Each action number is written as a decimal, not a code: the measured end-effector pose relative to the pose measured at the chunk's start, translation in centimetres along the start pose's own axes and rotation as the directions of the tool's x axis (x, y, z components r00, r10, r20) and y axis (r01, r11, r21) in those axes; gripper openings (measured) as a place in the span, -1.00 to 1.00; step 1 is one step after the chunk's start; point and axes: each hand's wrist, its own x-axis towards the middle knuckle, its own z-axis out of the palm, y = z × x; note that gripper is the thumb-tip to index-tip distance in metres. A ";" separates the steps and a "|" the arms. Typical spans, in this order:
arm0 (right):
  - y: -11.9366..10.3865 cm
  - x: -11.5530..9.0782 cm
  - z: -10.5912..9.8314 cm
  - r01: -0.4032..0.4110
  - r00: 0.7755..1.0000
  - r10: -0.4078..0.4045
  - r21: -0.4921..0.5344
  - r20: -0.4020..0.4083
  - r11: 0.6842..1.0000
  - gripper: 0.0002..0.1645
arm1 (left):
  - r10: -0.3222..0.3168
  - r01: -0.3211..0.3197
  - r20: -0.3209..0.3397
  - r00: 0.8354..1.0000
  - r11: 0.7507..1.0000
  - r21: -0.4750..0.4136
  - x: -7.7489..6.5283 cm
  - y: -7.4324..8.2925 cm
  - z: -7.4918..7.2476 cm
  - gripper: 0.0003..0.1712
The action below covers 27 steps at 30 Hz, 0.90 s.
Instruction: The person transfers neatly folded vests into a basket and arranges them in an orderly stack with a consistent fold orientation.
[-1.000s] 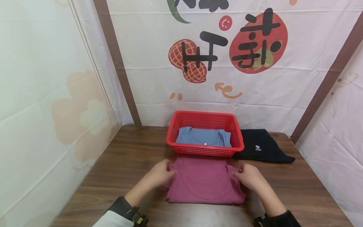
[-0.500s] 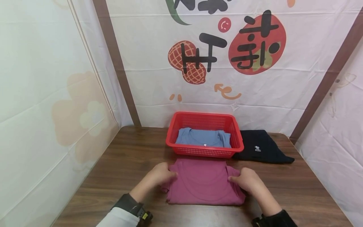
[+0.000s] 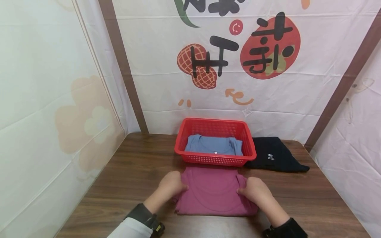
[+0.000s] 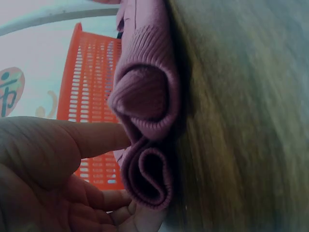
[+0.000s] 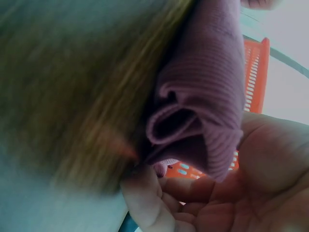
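A folded magenta shirt (image 3: 212,191) lies flat on the wooden table, its round neckline facing up. My left hand (image 3: 172,183) grips its left side, and my right hand (image 3: 256,190) grips the right. In the left wrist view, the left thumb (image 4: 104,137) presses on the top of the rolled ribbed edge (image 4: 149,174) while the other fingers reach below it. Seen from the right wrist, the fingers (image 5: 149,198) curl under the folded ribbed layers (image 5: 203,96); the right thumb's tip is hidden behind the cloth there.
Just beyond the shirt stands a red plastic basket (image 3: 214,160) with a folded blue shirt (image 3: 212,144) inside. A black folded garment (image 3: 268,153) with a small white print lies to its right. A printed white curtain (image 3: 160,92) hangs behind the wooden table (image 3: 134,165).
Both hands have drawn slightly inward along the shirt's sides and tightened their hold, tucking its side edges in. The basket and black garment have stayed put.
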 end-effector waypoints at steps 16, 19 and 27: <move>-1.1 0.2 0.5 0.073 0.997 -0.071 0.063 -0.023 0.995 -0.76 | -0.006 0.006 0.013 1.000 1.000 -0.014 0.2 1.3 0.4 -0.84; -1.1 0.3 0.4 0.077 0.997 -0.077 0.082 -0.006 0.994 -0.79 | -0.011 0.011 0.019 1.000 0.999 -0.033 0.3 1.2 0.4 -0.83; -0.8 0.7 0.3 0.049 0.998 -0.053 0.113 0.029 0.992 -0.77 | -0.025 0.035 0.064 0.998 0.985 -0.167 0.2 1.0 0.4 -0.80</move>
